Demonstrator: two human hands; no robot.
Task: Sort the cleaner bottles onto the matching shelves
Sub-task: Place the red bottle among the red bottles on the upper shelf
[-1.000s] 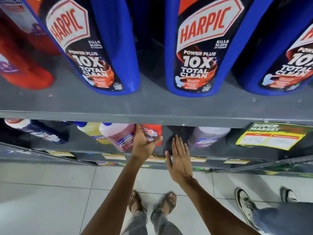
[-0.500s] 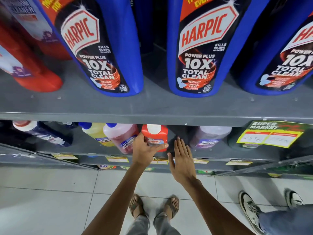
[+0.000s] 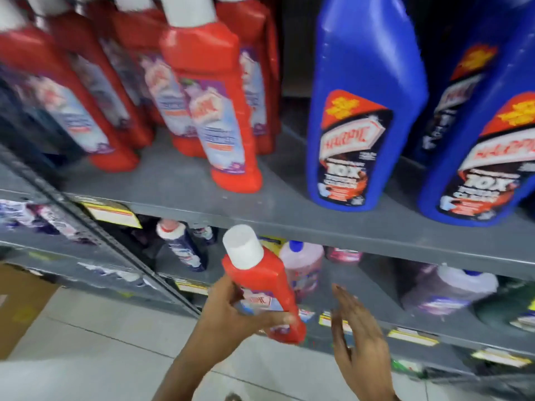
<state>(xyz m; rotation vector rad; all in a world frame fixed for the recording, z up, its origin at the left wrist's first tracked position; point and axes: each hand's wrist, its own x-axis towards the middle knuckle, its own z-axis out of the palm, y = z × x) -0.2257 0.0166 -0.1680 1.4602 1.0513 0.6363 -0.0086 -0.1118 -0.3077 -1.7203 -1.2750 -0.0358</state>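
Red bottle [image 3: 262,280] in left grip [image 3: 231,309], right grip [image 3: 357,334] beside

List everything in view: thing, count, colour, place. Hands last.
red bottles: several, count unclear from blur, red with white caps, upper shelf left
blue bottles: at least three, blue, upper shelf right
held red bottle: one, red with white cap, in front of the lower shelf
pink bottle: one, pale pink with blue cap, lower shelf, behind the held bottle
other lower-shelf bottles: a few, blurred
upper shelf: one, grey
price tags: several, yellow, shelf edges
cardboard box: one, brown, floor at left
left hand: gripping the held red bottle
right hand: open, empty
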